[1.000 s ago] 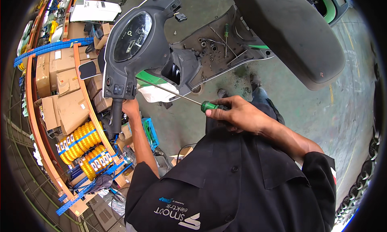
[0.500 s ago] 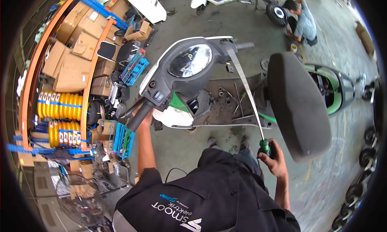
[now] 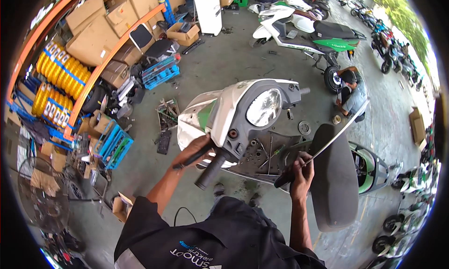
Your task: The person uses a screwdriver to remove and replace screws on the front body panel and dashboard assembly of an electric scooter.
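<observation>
A white and green scooter with grey handlebar cover [image 3: 250,100] stands in front of me, its round glossy display facing up. My left hand [image 3: 194,150] reaches in behind the black brake lever [image 3: 194,157], its fingers closed at the edge of the white front panel [image 3: 189,129]; part of them is hidden. Beside the lever, the left handlebar grip [image 3: 211,172] is untouched. My right hand [image 3: 301,175] is closed round a long screwdriver [image 3: 334,139], near the scooter's dark seat [image 3: 333,185]. The screwdriver's shaft slants up to the right, its tip away from the handlebar.
Loose bolts and tools lie on the footboard [image 3: 262,154]. Blue crates [image 3: 160,72] and a shelf with cartons [image 3: 93,30] stand left. At the back right a person [image 3: 353,93] crouches beside another scooter [image 3: 308,33]. A metal disc [image 3: 304,127] lies on the floor.
My right hand has swung the screwdriver from the handlebar cover, so its shaft points to the far right. The left hand has come up against the front panel. The view has shifted and turned.
</observation>
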Available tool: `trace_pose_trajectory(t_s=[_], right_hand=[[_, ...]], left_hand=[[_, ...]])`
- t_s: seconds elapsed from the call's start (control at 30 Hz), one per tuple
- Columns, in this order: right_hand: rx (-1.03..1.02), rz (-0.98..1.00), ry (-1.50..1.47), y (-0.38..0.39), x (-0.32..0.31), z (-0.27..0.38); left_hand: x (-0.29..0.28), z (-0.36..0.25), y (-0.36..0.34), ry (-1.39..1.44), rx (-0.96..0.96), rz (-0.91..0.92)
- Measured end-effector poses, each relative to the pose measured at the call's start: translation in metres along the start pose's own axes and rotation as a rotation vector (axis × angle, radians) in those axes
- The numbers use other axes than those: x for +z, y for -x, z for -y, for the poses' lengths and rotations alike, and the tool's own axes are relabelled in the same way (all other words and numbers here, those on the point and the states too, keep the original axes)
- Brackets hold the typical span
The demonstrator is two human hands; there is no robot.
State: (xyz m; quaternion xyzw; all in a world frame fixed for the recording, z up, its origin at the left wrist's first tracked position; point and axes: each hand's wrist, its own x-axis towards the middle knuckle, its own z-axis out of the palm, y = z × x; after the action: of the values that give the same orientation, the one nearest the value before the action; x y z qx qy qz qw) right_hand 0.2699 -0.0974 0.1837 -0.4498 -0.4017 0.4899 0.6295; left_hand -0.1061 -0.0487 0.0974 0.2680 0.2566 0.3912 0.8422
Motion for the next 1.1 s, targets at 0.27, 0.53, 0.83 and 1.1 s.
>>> trace_pose_trajectory(t_s=[0.27, 0.53, 0.83, 1.1], right_hand=[[-0.048, 0.168, -0.005, -0.062, 0.109, 0.057], [-0.304, 0.787, 0.72, -0.064, 0.209, 0.041], [-1.176, 1.161, 0.894, -0.025, 0.214, -0.02], [-0.975, 1.066, 0.842, -0.039, 0.204, -0.012]], left_hand=[[0.06, 0.137, -0.022, 0.43, 0.169, -0.253], [0.112, 0.169, -0.065, 0.56, 0.286, -0.159], [0.107, 0.18, -0.012, 0.236, 0.429, -0.274], [0.105, 0.156, -0.017, 0.129, 0.517, -0.147]])
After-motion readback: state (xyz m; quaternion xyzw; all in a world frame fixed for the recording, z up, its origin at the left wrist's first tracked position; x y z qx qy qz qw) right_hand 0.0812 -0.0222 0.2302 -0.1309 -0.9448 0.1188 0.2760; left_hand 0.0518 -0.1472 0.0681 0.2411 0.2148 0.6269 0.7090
